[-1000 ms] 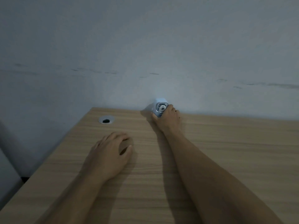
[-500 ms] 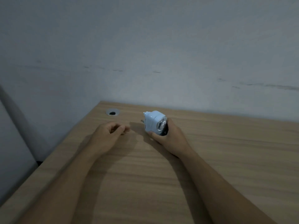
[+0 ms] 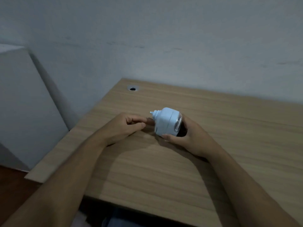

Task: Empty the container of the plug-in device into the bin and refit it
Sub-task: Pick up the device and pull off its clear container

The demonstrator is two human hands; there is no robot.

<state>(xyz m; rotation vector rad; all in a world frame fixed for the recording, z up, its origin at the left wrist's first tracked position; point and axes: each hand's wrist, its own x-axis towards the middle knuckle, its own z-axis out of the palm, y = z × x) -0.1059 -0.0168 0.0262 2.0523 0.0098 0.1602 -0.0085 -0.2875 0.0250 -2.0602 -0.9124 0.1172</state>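
Note:
A small pale-blue plug-in device [image 3: 165,121] is held on its side above the wooden desk [image 3: 229,145], its plug end pointing left. A clear, dark container section [image 3: 178,125] sits at its right end, against my palm. My right hand [image 3: 185,136] wraps it from the right and below. My left hand [image 3: 124,126] hovers just left of the plug end, fingers loosely curled and pinched together, holding nothing. No bin is in view.
A round metal cable grommet [image 3: 133,88] sits in the desk's far left corner. A grey wall [image 3: 164,46] runs behind the desk. A pale cabinet or panel [image 3: 21,104] stands to the left, with dark floor [image 3: 11,185] below it.
My right hand pulled the device away from the wall and brought it toward me, turning it on its side. My left hand lifted off the desk and moved up to the plug end.

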